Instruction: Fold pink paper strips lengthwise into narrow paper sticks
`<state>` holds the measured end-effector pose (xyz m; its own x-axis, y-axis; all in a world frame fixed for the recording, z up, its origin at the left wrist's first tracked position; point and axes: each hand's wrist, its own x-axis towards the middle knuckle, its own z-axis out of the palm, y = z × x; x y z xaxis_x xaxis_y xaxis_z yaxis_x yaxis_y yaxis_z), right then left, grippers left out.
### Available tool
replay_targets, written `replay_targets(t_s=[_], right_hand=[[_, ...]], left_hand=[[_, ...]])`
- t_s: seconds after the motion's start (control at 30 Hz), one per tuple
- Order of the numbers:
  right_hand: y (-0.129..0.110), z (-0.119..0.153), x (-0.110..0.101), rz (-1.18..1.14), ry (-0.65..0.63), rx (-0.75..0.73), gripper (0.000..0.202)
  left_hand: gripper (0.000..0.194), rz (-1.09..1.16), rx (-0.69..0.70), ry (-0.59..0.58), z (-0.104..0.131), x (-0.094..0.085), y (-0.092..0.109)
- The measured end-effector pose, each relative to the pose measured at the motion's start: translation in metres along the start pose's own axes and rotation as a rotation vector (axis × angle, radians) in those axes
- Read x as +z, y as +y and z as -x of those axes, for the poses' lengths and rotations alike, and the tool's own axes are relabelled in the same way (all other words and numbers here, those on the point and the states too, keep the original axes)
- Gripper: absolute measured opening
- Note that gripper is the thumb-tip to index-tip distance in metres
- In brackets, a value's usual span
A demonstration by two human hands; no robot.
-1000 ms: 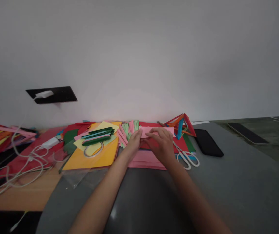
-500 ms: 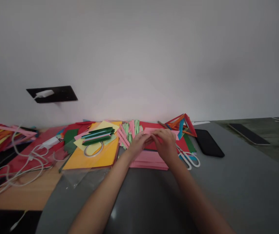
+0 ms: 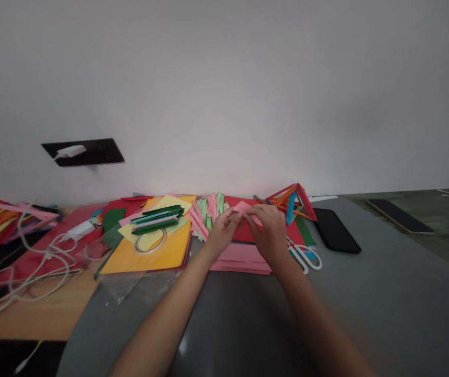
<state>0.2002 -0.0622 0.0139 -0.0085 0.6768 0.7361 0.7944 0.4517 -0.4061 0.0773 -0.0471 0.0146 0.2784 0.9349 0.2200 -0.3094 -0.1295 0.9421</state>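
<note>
Between both hands is a small piece of pink paper (image 3: 242, 206), raised above a red sheet (image 3: 243, 233). My left hand (image 3: 224, 229) pinches its near left edge with thumb and fingers. On the other side, my right hand (image 3: 266, 228) pinches the same paper, its fingertips almost meeting the left ones. Part of the paper is hidden behind the right fingers. Below the hands lies a stack of pink sheets (image 3: 240, 259). White-handled scissors (image 3: 306, 256) rest just right of my right wrist.
Folded green and pink strips (image 3: 210, 207) lie behind my left hand. A tape roll (image 3: 151, 242) sits on orange paper (image 3: 126, 259). To the right are a paper-strip frame (image 3: 293, 201) and a black phone (image 3: 336, 230). White cables (image 3: 51, 256) tangle at left.
The pink paper has turned, and a corner of it now points up between the hands. My fingers have shifted their hold, with the left fingertips now slightly apart from the right.
</note>
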Motion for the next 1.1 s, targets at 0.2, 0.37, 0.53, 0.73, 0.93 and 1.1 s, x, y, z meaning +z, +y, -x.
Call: replay_targets(t_s=[0.2, 0.37, 0.53, 0.73, 0.93, 1.1], right_hand=[[-0.0031, 0.0007, -0.0008, -0.024, 0.046, 0.075, 0.015], [-0.0042, 0.0022, 0.0023, -0.023, 0.100, 0.152, 0.022], [-0.0054, 0.0028, 0.0043, -0.005, 0.078, 0.170, 0.024], [-0.0071, 0.0036, 0.0049, 0.034, 0.058, 0.190, 0.022], [-0.0060, 0.0038, 0.0061, 0.071, 0.057, 0.176, 0.022], [-0.0075, 0.0042, 0.0058, 0.093, 0.054, 0.170, 0.021]], left_hand=[[0.021, 0.088, -0.065, -0.026, 0.0019, 0.0048, 0.0009], [0.023, 0.116, -0.073, -0.006, 0.0024, 0.0061, -0.0004], [0.028, 0.098, -0.078, 0.015, 0.0022, 0.0063, -0.0016], [0.027, 0.073, -0.058, 0.016, 0.0030, 0.0075, -0.0016], [0.028, 0.061, -0.076, 0.008, 0.0037, 0.0087, 0.0000], [0.028, 0.036, -0.069, 0.008, 0.0031, 0.0084, -0.0016]])
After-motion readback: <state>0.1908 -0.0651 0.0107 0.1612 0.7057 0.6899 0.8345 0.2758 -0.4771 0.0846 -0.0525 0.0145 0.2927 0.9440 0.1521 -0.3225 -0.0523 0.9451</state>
